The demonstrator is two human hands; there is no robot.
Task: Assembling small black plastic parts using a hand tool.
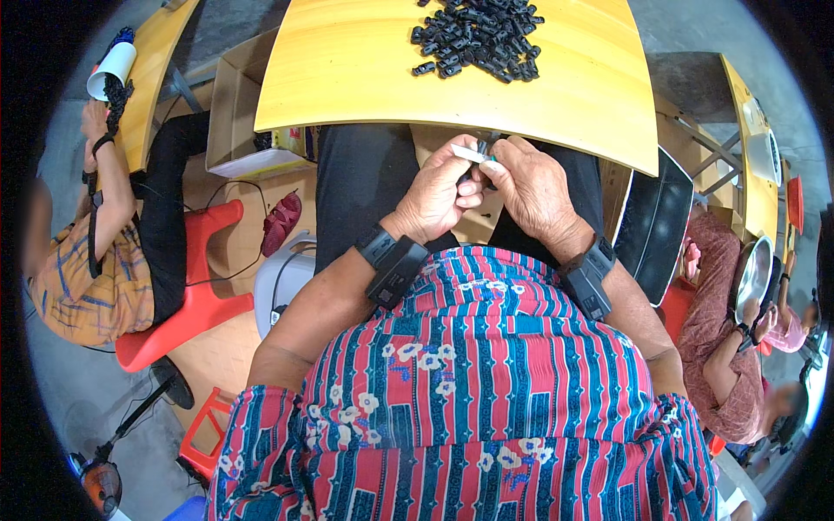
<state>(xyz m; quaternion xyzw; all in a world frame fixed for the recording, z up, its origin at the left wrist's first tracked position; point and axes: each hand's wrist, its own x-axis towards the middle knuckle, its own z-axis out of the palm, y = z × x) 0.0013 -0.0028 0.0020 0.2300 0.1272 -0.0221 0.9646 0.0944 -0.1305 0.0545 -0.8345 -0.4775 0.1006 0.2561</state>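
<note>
Just past the table's near edge, above my lap, my two hands meet. My left hand (pixel 436 193) is closed, its fingers curled, with a small white strip (pixel 467 154) at its fingertips. A small black plastic part (pixel 489 139) shows between the fingertips of both hands, partly hidden by them. My right hand (pixel 532 184) is closed in a pinch around it, its thumb touching the end of the white strip. A speck of teal shows by that thumb. On the yellow table (pixel 347 78) ahead lies a heap of similar black plastic parts (pixel 478 39).
An open cardboard box (pixel 236 113) stands left of the table, and a black panel-like object (pixel 650 221) leans at the right. Red stools (pixel 195 295) and a fan (pixel 100 486) are at the left. Other people sit working at side tables on both sides.
</note>
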